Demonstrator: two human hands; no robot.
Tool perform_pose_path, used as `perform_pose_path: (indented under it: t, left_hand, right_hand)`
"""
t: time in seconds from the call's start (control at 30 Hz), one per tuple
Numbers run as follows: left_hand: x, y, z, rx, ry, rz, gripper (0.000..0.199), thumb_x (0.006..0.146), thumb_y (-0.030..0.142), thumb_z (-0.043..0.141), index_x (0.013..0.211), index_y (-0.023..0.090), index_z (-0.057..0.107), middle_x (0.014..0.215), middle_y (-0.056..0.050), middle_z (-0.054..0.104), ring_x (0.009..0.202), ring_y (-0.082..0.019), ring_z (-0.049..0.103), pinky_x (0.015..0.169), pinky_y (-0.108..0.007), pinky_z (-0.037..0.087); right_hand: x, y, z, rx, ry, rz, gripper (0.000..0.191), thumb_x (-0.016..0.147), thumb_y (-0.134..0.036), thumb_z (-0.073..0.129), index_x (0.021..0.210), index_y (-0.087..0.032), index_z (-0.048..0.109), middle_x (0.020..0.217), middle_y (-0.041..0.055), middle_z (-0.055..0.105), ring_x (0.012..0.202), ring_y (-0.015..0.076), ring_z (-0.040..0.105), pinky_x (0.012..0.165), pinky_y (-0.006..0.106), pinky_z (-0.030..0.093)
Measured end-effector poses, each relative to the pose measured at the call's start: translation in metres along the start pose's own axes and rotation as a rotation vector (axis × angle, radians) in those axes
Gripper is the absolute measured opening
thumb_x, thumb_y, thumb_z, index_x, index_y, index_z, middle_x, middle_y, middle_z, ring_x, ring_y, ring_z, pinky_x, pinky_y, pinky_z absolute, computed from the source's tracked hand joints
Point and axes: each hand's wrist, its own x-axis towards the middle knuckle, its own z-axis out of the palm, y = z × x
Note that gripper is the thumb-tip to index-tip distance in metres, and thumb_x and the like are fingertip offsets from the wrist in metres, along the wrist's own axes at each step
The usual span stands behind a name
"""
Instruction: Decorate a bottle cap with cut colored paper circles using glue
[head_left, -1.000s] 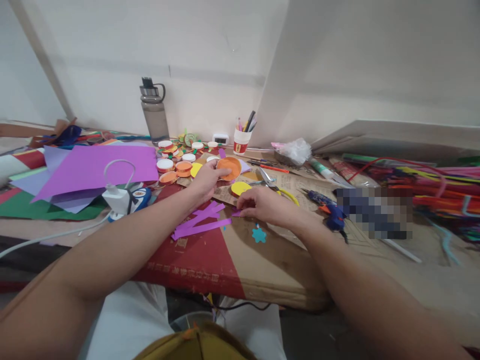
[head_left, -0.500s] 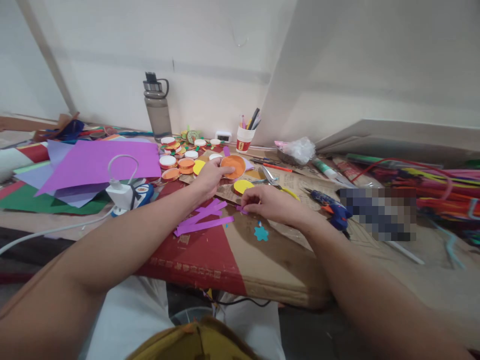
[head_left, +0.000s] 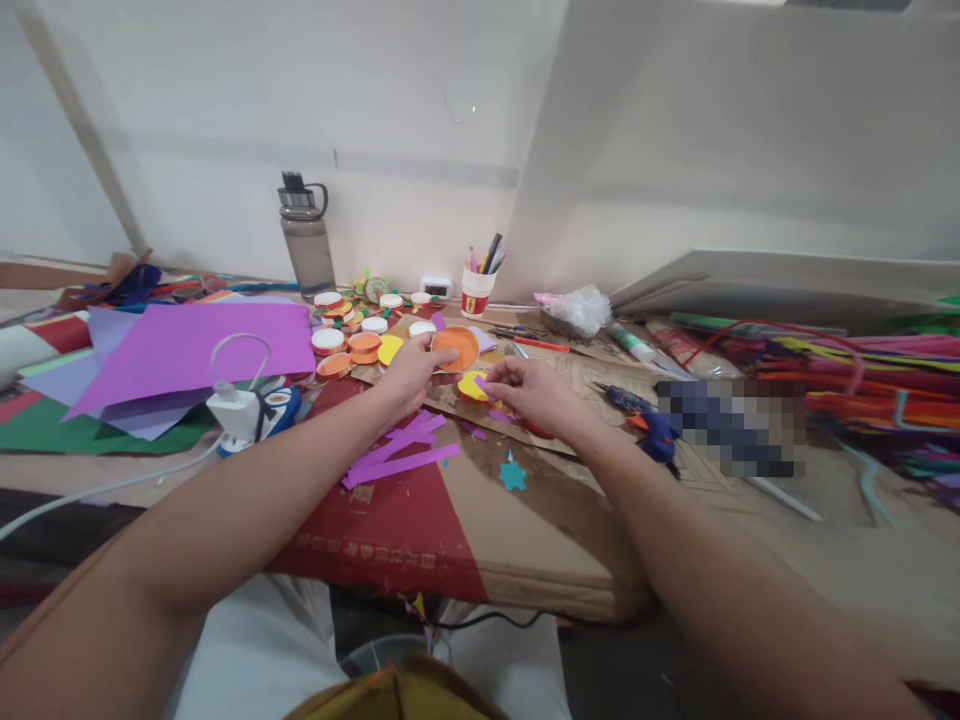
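My left hand (head_left: 409,374) grips a round orange-faced disc (head_left: 460,346) with a pale rim, its thumb lying on the orange face. Just to the right, my right hand (head_left: 531,394) pinches a small purple paper piece (head_left: 481,383) between thumb and fingertips. Behind that piece lies a yellow-faced disc (head_left: 466,386), partly covered by my fingers. Purple paper strips (head_left: 405,458) lie on the cardboard (head_left: 547,540) below my left hand. A teal flower-shaped cutout (head_left: 513,475) rests nearer to me, with small purple scraps above it.
Several white, orange and yellow discs (head_left: 365,347) cluster at the back left. Purple sheets (head_left: 202,345) and a white plug (head_left: 238,412) with a cable lie left. A water bottle (head_left: 307,240) and a pen cup (head_left: 478,293) stand behind. A blue glue gun (head_left: 657,435) lies right.
My right hand has lifted from the scraps on the cardboard, bringing a small purple paper piece up before the yellow disc. My left hand still holds the orange disc. The view has shifted slightly.
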Motion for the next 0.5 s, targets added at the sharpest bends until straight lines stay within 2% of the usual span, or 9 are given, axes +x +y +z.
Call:
perform_pose_path:
  t: [0.13,0.27,0.5]
  left_hand:
    - [-0.0002,0.0005,-0.0007,-0.024,0.022,0.016,0.021,0.067,0.01,0.069,0.086,0.015,0.061,0.085,-0.004,0.067,0.071,-0.014,0.063,0.062,-0.028,0.056]
    - [-0.0002,0.0023,-0.0011,-0.049,0.035,0.012,0.02,0.066,0.009,0.069,0.082,0.014,0.06,0.081,-0.004,0.067,0.068,-0.013,0.063,0.06,-0.027,0.056]
    - [0.001,0.0056,-0.0022,-0.064,0.094,-0.019,0.021,0.064,0.008,0.07,0.08,0.015,0.057,0.079,-0.002,0.066,0.066,-0.012,0.062,0.057,-0.026,0.055]
  right_hand:
    - [-0.002,-0.0038,-0.0001,-0.041,-0.013,0.021,0.017,0.081,-0.035,0.061,0.081,-0.018,0.065,0.063,-0.002,0.059,0.053,0.0097,0.048,0.05,0.023,0.034]
    - [-0.0036,-0.0069,0.0038,-0.119,0.004,0.014,0.022,0.084,-0.039,0.059,0.08,-0.019,0.068,0.061,-0.0026,0.058,0.052,0.0097,0.045,0.052,0.024,0.033]
    - [-0.0016,-0.0077,0.0061,-0.22,0.036,-0.053,0.023,0.088,-0.032,0.054,0.08,-0.019,0.072,0.076,0.0037,0.069,0.066,0.0141,0.056,0.063,0.028,0.038]
